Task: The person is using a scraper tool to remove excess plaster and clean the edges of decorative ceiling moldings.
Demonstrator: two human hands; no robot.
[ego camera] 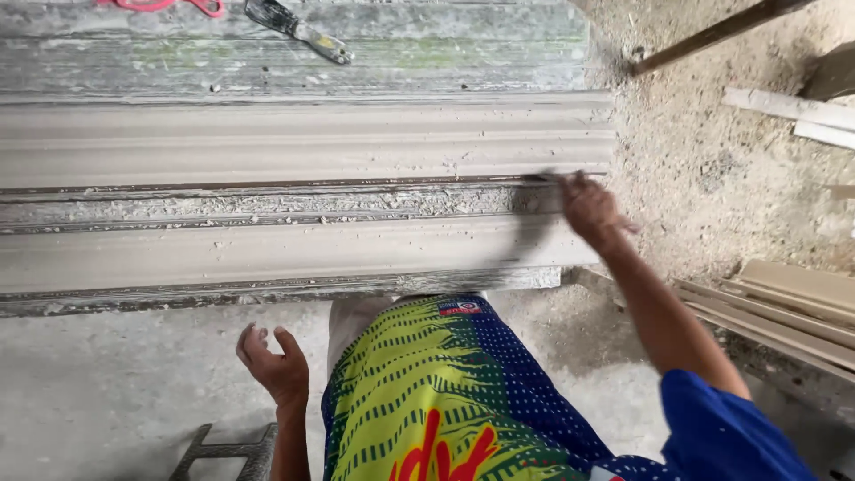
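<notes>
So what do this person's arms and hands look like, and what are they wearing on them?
Both hands are bare, with no gloves, rings or watch visible. The right hand leads back along a bare forearm to a short bright blue sleeve at the upper arm. The left hand and its forearm are bare too; no sleeve shows on that side.

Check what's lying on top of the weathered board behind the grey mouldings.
On the weathered board: a putty knife and part of a pink-handled tool, cut off by the frame edge. Debris specks too. The board's far side is out of view.
</notes>
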